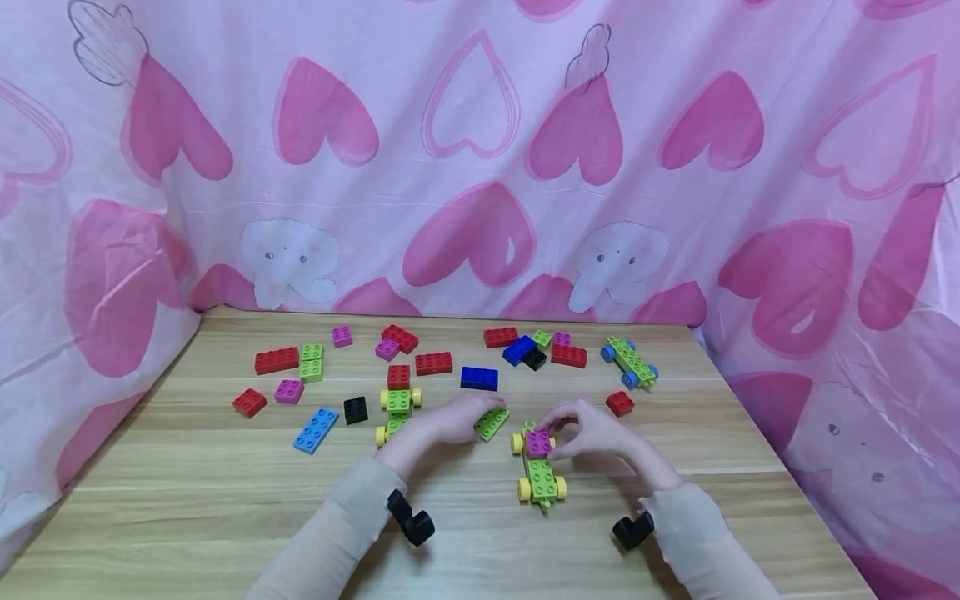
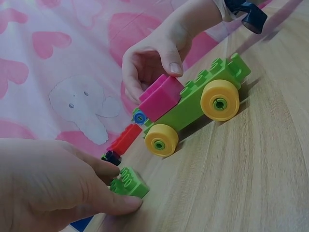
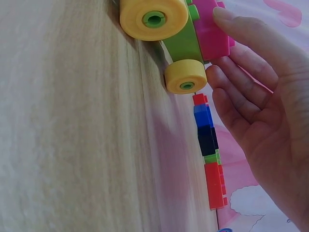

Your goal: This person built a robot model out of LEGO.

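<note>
- No text, label, brand, number or sign can be read in any of the three views.
- The pink cloth [image 1: 480, 150] behind the bench carries only printed hearts and pale elephant shapes, with no lettering.
- The bricks [image 1: 420, 367] on the bench show plain studs; any moulded marks on them are too small to tell.
</note>
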`<state>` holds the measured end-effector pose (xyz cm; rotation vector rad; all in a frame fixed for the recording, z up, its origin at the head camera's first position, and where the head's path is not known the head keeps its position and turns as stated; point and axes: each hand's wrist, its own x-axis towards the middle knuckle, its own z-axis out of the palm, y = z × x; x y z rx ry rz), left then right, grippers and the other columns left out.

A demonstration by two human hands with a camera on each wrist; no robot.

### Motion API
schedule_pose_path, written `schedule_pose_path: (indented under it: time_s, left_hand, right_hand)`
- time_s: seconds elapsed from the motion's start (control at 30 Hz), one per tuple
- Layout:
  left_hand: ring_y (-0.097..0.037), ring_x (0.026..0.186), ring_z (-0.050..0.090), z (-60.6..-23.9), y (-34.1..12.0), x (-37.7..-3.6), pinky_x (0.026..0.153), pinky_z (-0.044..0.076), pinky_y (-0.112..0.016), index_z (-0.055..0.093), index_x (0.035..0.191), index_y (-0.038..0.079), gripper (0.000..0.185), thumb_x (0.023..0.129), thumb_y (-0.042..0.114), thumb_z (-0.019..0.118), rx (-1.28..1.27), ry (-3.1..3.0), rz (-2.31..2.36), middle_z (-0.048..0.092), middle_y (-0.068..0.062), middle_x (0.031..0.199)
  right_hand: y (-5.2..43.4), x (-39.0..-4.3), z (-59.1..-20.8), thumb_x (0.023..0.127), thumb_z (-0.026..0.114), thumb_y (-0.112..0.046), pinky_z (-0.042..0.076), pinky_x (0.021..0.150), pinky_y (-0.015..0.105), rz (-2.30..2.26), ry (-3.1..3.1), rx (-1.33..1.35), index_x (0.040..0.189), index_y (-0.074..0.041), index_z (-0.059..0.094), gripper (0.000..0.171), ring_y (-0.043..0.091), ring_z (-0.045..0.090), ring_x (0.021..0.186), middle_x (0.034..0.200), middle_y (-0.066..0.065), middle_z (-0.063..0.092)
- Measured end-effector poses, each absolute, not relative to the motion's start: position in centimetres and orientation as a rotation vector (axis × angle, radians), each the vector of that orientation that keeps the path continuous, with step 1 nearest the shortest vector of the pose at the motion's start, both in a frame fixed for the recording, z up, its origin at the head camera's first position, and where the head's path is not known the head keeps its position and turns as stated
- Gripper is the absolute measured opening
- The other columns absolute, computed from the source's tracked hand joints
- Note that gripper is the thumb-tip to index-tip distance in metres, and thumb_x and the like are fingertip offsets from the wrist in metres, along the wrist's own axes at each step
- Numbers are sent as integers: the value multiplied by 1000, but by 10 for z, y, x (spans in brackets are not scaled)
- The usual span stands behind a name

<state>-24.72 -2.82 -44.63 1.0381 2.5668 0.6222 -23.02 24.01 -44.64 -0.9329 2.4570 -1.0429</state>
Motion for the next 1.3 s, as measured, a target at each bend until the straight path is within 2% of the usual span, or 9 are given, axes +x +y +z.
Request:
schedule_pose_path:
  time_s: [0.3, 0.57, 0.73, 0.83, 1.0, 1.3]
  left_hand:
    - [-31, 136, 46, -447, -28, -248, 114, 37, -41, 50, 139, -1, 66, 80, 10, 80, 990, 2574, 705, 51, -15, 143]
    - [-27, 128, 51, -441, -26, -245, 110, 42, -40, 50, 139, 0, 74, 75, 15, 84, 942, 2597, 839, 56, -13, 136]
    - [-27, 131, 50, -435, -24, -241, 110, 42, -42, 50, 139, 3, 74, 75, 18, 85, 936, 2626, 897, 55, -10, 139]
    - [-26, 132, 49, -430, -22, -238, 111, 41, -43, 51, 139, 5, 75, 75, 22, 85, 916, 2645, 926, 55, -9, 140]
    - [-27, 131, 51, -422, -17, -232, 110, 43, -43, 52, 139, 4, 77, 74, 25, 86, 897, 2679, 978, 56, -10, 140]
    - [-26, 127, 55, -413, -11, -223, 106, 46, -41, 55, 137, 5, 76, 73, 32, 87, 917, 2729, 1000, 60, -9, 136]
  right_hand:
    - [240, -229, -446, 80, 81, -26, 54, 88, 33, -1052, 2467, -916, 112, -10, 71, 38, 8, 62, 95, 107, 0, 70]
    - [242, -227, -445, 84, 78, -27, 50, 97, 52, -1169, 2529, -885, 123, -2, 64, 48, 24, 63, 110, 120, 11, 68]
    - [240, -224, -443, 82, 80, -29, 42, 105, 59, -1174, 2588, -857, 133, -5, 57, 61, 32, 53, 128, 135, 11, 60]
    - [237, -222, -440, 80, 81, -31, 38, 107, 63, -1175, 2627, -836, 138, -8, 54, 68, 36, 47, 133, 141, 9, 56]
    - [231, -219, -436, 79, 81, -34, 37, 107, 64, -1177, 2675, -813, 142, -10, 50, 74, 37, 45, 136, 146, 8, 52]
    - [223, -213, -427, 78, 83, -33, 39, 105, 63, -1196, 2718, -820, 141, -10, 50, 75, 35, 47, 134, 144, 8, 53]
